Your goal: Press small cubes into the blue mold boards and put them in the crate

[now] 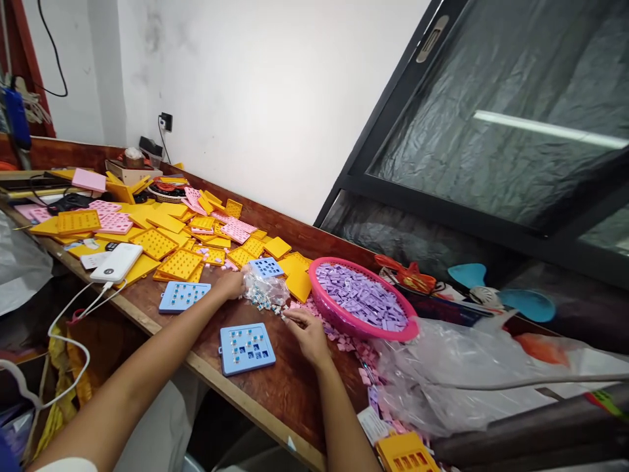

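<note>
My left hand (232, 286) is closed at the left edge of a clear plastic bag (270, 288), its fingertips partly hidden. Small white and blue pieces (263, 302) spill from the bag onto the table. Right of that pile, the fingers of my right hand (308, 333) come together at its edge; whatever they pinch is too small to make out. Closest to me lies a light blue tray (247, 349), with small blue pieces in some of its square slots. A second blue tray (184, 297) sits left of my left forearm, and a third blue tray (266, 267) is behind the bag.
A pink basket (317, 298) full of purple pieces stands at the right, with pink pieces (344, 342) scattered along it. Yellow trays (179, 263) and pink panels (236, 229) are heaped at the back left. A white power bank (116, 263) with cables lies near the front edge.
</note>
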Available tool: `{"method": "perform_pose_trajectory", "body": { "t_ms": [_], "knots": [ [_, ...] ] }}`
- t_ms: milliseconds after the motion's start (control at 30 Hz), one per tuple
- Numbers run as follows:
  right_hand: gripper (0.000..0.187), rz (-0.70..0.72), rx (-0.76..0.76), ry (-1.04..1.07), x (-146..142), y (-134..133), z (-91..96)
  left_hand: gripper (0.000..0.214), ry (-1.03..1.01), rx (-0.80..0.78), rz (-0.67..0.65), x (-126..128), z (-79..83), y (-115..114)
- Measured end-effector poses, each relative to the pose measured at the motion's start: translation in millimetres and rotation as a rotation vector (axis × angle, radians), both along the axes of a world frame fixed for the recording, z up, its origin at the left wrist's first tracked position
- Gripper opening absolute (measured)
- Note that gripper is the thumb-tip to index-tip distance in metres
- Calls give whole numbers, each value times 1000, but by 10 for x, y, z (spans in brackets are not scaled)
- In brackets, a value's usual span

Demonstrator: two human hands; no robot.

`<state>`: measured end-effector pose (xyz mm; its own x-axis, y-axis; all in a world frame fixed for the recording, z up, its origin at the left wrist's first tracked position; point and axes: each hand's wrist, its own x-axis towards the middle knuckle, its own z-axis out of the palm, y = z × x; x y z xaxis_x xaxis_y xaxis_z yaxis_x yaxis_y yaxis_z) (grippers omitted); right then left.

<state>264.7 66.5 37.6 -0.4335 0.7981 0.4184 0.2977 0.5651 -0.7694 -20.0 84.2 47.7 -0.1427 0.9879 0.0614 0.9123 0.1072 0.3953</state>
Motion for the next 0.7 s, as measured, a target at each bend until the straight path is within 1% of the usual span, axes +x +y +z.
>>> {"method": "perform_pose_trajectory", "body": {
  "t_ms": [100, 200, 267, 333, 400, 500, 567, 633, 700],
  "knots": [
    [22, 90, 24, -72, -76, -131, 68, 33, -26, 26, 10, -14, -133, 114],
    [26, 158, -40, -163, -128, -257, 100, 45, -47, 39, 10, -97, -219, 86],
    [24, 199, -60, -245, -151, -314, 99, 51, -64, 9, -30, -170, -248, 39],
    [21, 227, -26, -339, -173, -351, 97, 45, -83, -36, -91, -224, -265, -2],
    [20, 247, 29, -413, -195, -378, 102, 32, -97, -64, -144, -241, -268, -24],
    [19, 289, 86, -434, -223, -407, 113, 18, -108, -61, -182, -215, -218, -41],
    [18, 315, 92, -416, -232, -418, 112, 13, -109, -42, -190, -184, -128, -94],
    [19, 327, 85, -403, -231, -424, 105, 9, -100, -4, -179, -137, -12, -233],
    [22, 329, 86, -404, -229, -432, 99, 6, -106, 72, -166, -58, 87, -482]
  ]
}}
